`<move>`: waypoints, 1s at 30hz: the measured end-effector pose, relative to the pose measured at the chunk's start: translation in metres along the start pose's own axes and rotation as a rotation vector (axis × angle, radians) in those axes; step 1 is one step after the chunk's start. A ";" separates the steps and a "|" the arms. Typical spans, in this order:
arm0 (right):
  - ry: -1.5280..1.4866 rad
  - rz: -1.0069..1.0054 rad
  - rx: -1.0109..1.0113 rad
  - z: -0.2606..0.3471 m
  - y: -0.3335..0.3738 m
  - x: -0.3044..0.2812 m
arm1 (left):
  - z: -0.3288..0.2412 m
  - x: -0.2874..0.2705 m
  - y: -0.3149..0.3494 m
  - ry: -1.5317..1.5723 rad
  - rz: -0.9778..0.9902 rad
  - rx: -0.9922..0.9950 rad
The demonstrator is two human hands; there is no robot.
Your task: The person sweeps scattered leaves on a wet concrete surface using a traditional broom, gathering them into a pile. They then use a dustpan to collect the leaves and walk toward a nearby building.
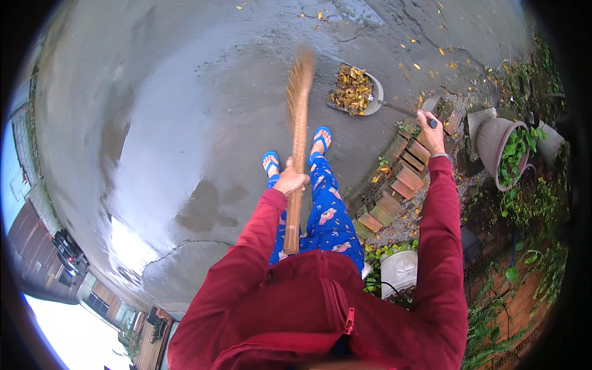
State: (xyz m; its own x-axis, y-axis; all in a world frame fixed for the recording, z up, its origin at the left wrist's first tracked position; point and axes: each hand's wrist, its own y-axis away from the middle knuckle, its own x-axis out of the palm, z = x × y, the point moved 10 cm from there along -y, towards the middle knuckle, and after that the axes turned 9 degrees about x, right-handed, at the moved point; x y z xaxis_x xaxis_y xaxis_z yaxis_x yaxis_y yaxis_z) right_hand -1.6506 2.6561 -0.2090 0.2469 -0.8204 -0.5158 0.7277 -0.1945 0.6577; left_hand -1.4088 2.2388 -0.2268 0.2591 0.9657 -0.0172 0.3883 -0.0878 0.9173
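Left hand (290, 180) closed around broom (298, 142), bristles ahead of it over wet pavement (185, 123). Right hand (430, 131) grips handle of dustpan (364, 97), pan full of leaves (351, 89) lying to its left, bricks (401, 179) just below.

1. Left hand (290, 180) closed around the handle of a straw broom (298, 132), bristles blurred and pointing away over wet concrete ground (172, 111).
2. Right hand (430, 132) stretched out to the side, gripping the dark handle end of a grey dustpan (372, 98).
3. Dustpan resting on the ground, heaped with yellow-brown leaves (351, 89).
4. Feet in blue flip-flops (320, 137) just beside the broom, below blue patterned trousers.
5. Stack of reddish bricks (401, 179) under the right arm, near a tilted grey plant pot (493, 145) with green growth.
6. White bucket (399, 271) close to the right elbow.
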 end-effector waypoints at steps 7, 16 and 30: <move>-0.479 -0.054 -0.008 0.021 0.008 -0.024 | -0.011 -0.033 0.032 0.147 0.022 0.113; -0.571 -0.096 0.027 0.076 0.049 -0.074 | -0.013 -0.287 0.096 0.128 -0.564 0.043; -0.620 -0.240 0.152 0.088 -0.016 -0.007 | -0.174 -0.378 -0.220 -0.596 -0.642 0.041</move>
State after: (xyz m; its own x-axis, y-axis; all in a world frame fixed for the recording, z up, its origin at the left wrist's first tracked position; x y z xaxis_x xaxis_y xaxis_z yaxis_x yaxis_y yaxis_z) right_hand -1.7200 2.6176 -0.1675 -0.3557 -0.8927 -0.2769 0.6072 -0.4459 0.6576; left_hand -1.7462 1.9361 -0.3528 0.3940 0.5441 -0.7408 0.6464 0.4090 0.6441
